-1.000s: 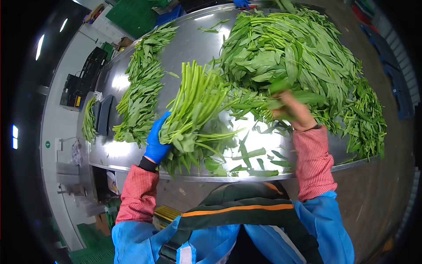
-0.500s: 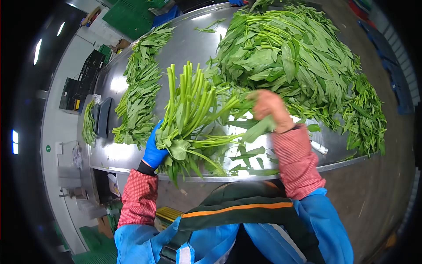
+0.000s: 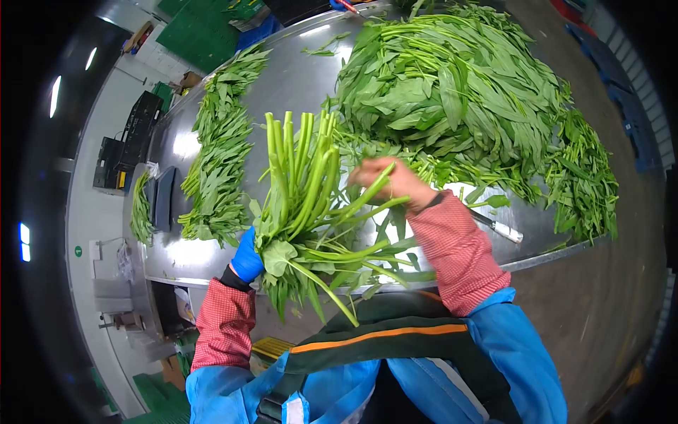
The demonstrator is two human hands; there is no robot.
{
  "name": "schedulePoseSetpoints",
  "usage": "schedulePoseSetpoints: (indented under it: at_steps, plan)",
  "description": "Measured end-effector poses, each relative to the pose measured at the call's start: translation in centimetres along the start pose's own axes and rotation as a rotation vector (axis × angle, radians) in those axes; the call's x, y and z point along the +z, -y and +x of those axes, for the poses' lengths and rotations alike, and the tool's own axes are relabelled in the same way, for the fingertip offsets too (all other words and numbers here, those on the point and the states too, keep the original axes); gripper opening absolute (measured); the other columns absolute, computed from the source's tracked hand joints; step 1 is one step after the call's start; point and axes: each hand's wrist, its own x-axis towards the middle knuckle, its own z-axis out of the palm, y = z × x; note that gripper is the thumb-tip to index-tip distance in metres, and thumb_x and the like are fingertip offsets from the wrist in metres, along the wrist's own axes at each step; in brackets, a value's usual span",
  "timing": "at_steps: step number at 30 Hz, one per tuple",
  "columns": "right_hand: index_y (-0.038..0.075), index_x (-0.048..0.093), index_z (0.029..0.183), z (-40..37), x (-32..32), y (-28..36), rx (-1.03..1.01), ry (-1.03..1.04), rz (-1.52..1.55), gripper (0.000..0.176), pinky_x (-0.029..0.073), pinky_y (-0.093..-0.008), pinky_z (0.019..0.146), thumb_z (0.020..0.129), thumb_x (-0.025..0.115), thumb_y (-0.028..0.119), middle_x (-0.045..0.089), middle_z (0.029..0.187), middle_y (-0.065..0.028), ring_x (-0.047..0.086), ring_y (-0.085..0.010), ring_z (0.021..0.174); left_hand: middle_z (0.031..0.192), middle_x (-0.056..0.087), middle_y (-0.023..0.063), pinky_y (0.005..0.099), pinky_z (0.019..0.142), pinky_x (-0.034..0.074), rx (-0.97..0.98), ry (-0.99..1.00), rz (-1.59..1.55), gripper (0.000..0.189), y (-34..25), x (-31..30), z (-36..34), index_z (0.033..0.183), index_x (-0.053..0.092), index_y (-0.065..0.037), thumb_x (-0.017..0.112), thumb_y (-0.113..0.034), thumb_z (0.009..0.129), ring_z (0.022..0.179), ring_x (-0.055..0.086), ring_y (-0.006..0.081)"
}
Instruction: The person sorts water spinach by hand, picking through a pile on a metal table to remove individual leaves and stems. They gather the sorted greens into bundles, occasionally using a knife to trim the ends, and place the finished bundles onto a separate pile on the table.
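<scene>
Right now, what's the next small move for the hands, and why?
Probably bring the right hand to the stray stems and tuck them into the bunch: they splay out sideways, while most others point away from the wearer, and the gloved left hand grips the bunch.

Shiny metal desk [image 3: 289, 74] bearing a large heap of leafy greens [image 3: 452, 92] right of centre, a smaller pile [image 3: 583, 180] just beside it at right, and a long row [image 3: 219, 141] down the left. Farther left, a small bundle [image 3: 141, 208] beside a dark slab-like object [image 3: 164, 201]. Toward the front right, a white-handled knife [image 3: 507, 231].
</scene>
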Motion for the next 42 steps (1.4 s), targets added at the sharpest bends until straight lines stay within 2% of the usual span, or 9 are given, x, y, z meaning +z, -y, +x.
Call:
schedulePoseSetpoints:
  at_steps: [4, 9, 16, 20, 25, 28, 29, 33, 42]
  plan:
    - [0.001, 0.055, 0.116, -2.1, -6.6, 1.8, -0.169, -0.269, 0.104, 0.035, 0.034, -0.0203, 0.048, 0.094, 0.051, 0.027, 0.038, 0.063, 0.0060, 0.039, -0.0058, 0.052, 0.120, 0.057, 0.0068, 0.0319, 0.094, 0.044, 0.055, 0.040, 0.149, 0.058, -1.9, 1.7, -1.2, 0.131, 0.044, -0.002, 0.068, -0.001, 0.078, 0.106, 0.055, 0.0156]
    - [0.000, 0.056, 0.120, 0.8, -0.9, 2.0, -0.233, -0.139, -0.771, 0.037, 0.047, -0.0280, 0.063, 0.089, 0.058, 0.021, 0.061, 0.090, -0.0034, 0.056, -0.0119, 0.073, 0.130, 0.051, 0.0082, 0.0321, 0.100, 0.040, 0.152, 0.080, 0.237, 0.062, -2.6, 4.1, 0.1, 0.137, 0.037, -0.002, 0.066, -0.006, 0.083, 0.116, 0.050, 0.0161]
    - [0.000, 0.052, 0.104, -3.9, -7.5, 3.3, -0.316, -0.324, 0.327, 0.021, 0.031, -0.0181, 0.047, 0.089, 0.051, 0.013, 0.041, 0.062, 0.0058, 0.036, -0.0042, 0.051, 0.105, 0.064, 0.0078, 0.0315, 0.084, 0.049, 0.097, 0.101, 0.144, 0.045, 0.3, -0.2, 0.3, 0.123, 0.051, -0.001, 0.067, -0.012, 0.083, 0.097, 0.061, 0.0171]
    - [0.006, 0.048, 0.126, -5.8, -5.6, -0.6, 0.196, -0.001, -0.360, 0.046, 0.047, -0.0269, 0.080, 0.083, 0.061, 0.016, 0.060, 0.105, -0.0051, 0.057, -0.0145, 0.094, 0.103, 0.064, 0.0057, 0.0304, 0.081, 0.050, 0.213, -0.111, 0.053, 0.040, 0.5, -0.9, 1.4, 0.112, 0.059, -0.001, 0.068, 0.000, 0.073, 0.090, 0.061, 0.0168]
    - [0.012, 0.022, 0.144, -4.5, 0.0, -1.8, 0.054, 0.128, -0.126, 0.080, 0.040, -0.0365, 0.097, 0.079, 0.068, 0.022, 0.045, 0.130, -0.0093, 0.045, -0.0222, 0.119, 0.110, 0.062, 0.0058, 0.0325, 0.086, 0.050, 0.053, -0.185, 0.051, 0.053, -1.2, 1.0, 0.6, 0.121, 0.052, -0.002, 0.071, 0.005, 0.073, 0.095, 0.060, 0.0179]
    - [0.014, 0.014, 0.147, -2.0, 1.8, -3.8, -0.025, 0.128, 0.033, 0.086, 0.045, -0.0333, 0.090, 0.080, 0.068, 0.019, 0.049, 0.123, -0.0107, 0.053, -0.0224, 0.107, 0.109, 0.062, 0.0083, 0.0323, 0.084, 0.051, 0.018, -0.217, -0.007, 0.055, -1.0, 2.2, 1.0, 0.122, 0.051, 0.000, 0.066, 0.009, 0.070, 0.096, 0.061, 0.0191]
    - [0.007, 0.027, 0.143, -2.4, 4.0, -2.5, 0.020, 0.052, 0.178, 0.070, 0.047, -0.0208, 0.065, 0.084, 0.064, 0.018, 0.058, 0.098, -0.0049, 0.057, -0.0139, 0.082, 0.109, 0.062, 0.0085, 0.0328, 0.083, 0.051, 0.009, -0.205, -0.024, 0.056, -0.8, 2.1, 1.2, 0.122, 0.050, 0.000, 0.067, 0.009, 0.069, 0.096, 0.061, 0.0197]
    - [0.004, 0.060, 0.111, -2.6, 4.6, -2.4, 0.275, 0.036, 0.095, 0.030, 0.034, -0.0196, 0.046, 0.086, 0.063, 0.021, 0.052, 0.069, 0.0036, 0.043, -0.0033, 0.055, 0.106, 0.062, 0.0078, 0.0320, 0.083, 0.051, -0.024, -0.218, 0.034, 0.059, -0.6, 2.1, 1.1, 0.124, 0.047, -0.002, 0.067, 0.009, 0.069, 0.095, 0.061, 0.0190]
    - [0.002, 0.063, 0.097, -7.5, -5.5, 1.7, -0.075, -0.262, 0.336, 0.019, 0.034, -0.0174, 0.046, 0.088, 0.059, 0.019, 0.053, 0.069, 0.0039, 0.040, -0.0025, 0.050, 0.107, 0.062, 0.0084, 0.0336, 0.083, 0.052, -0.007, -0.256, 0.087, 0.065, 0.1, 1.1, 0.1, 0.127, 0.045, -0.003, 0.069, 0.010, 0.068, 0.093, 0.062, 0.0205]
